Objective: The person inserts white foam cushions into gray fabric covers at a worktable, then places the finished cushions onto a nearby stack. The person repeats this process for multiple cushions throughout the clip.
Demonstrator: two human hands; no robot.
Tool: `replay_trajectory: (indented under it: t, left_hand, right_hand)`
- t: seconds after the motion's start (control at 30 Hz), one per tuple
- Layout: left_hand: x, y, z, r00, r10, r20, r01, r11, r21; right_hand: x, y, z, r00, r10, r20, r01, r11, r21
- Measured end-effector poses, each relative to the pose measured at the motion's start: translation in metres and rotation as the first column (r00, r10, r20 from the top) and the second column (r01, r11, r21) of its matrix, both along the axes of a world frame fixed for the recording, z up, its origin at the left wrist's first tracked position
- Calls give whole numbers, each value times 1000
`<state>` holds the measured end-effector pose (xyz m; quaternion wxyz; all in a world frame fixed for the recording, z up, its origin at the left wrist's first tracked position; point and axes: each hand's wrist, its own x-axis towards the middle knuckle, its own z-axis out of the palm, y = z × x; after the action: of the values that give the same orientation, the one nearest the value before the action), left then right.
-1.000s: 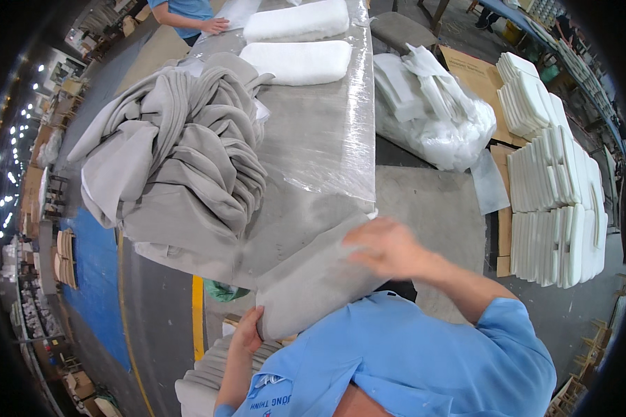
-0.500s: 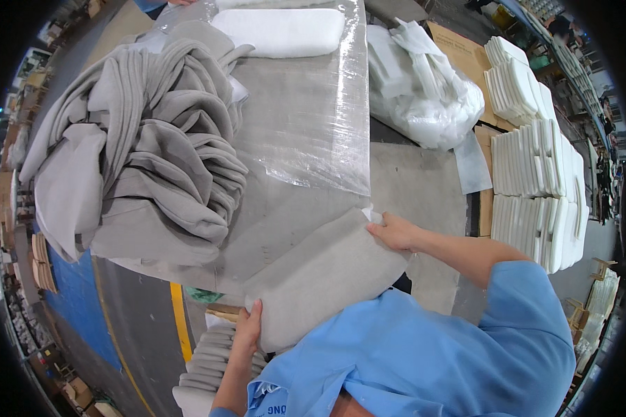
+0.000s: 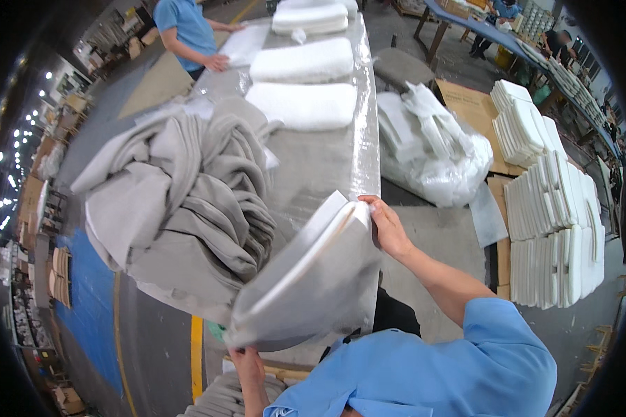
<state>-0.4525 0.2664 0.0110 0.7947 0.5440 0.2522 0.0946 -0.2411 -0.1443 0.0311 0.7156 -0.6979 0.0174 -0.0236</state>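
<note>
Between both hands I hold up a grey padded cushion, blurred by motion, its upper long edge showing a white layer between grey fabric sides. My right hand pinches its far right corner. Down at its near left end, my left hand grips the lower corner, fingers partly behind it. A heaped pile of grey fabric covers lies on the table just left of the cushion. Beneath my left hand, a stack of grey padded pieces shows at the lower edge.
White pads lie along the plastic-covered table. A person in blue stands at its far left. To the right are a clear plastic bag of white pieces and tall stacks of white pads beside cardboard.
The cushion has gone from lying nearly flat to tilted up on edge, showing its white inside. My right hand has risen slightly; my left has moved lower. The view has shifted upward, revealing more table.
</note>
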Motion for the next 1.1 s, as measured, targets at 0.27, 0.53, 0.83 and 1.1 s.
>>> replay_trajectory:
  t: [0.27,0.53,0.83,1.1]
  left_hand:
    - [-38,-60,18,800,-566,-200,600,751,275]
    - [-20,-112,24,609,-784,-119,789,582,197]
    - [33,-151,54,412,-890,198,902,368,-224]
    - [247,-251,62,734,-678,-35,679,731,68]
  right_hand:
    - [47,3,-1,988,-121,-98,155,785,600]
    - [68,-9,13,993,-59,-107,110,808,579]
    - [93,-4,8,984,-94,-154,117,983,144]
    - [104,13,31,991,-47,-121,46,999,-10]
